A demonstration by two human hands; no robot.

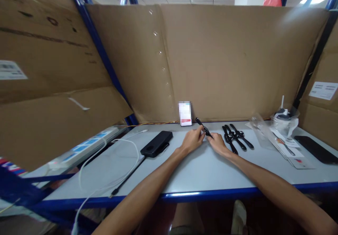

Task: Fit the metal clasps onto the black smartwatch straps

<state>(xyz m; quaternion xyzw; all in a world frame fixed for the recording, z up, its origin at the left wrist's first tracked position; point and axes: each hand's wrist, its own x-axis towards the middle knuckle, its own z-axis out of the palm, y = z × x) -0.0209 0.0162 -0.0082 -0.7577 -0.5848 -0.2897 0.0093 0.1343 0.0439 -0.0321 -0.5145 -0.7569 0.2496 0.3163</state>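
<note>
My left hand (192, 139) and my right hand (217, 143) are both closed on one black spokeshave (206, 131), held at a slant above the table. One of its handles sticks up past my left fingers, while the other end runs down into my right fingers. Part of its middle is covered by my fingertips. Just right of my right hand lie several more black two-handled spokeshaves (234, 137), side by side on the grey-white tabletop (190, 175).
A lit phone (185, 113) leans against the cardboard back wall (211, 62). At left are a black power bank (157, 144), white cables (136, 148) and a power strip (88, 145). Plastic-wrapped cards (290, 152), a lidded cup (282, 120) and a dark flat object (317, 149) lie right.
</note>
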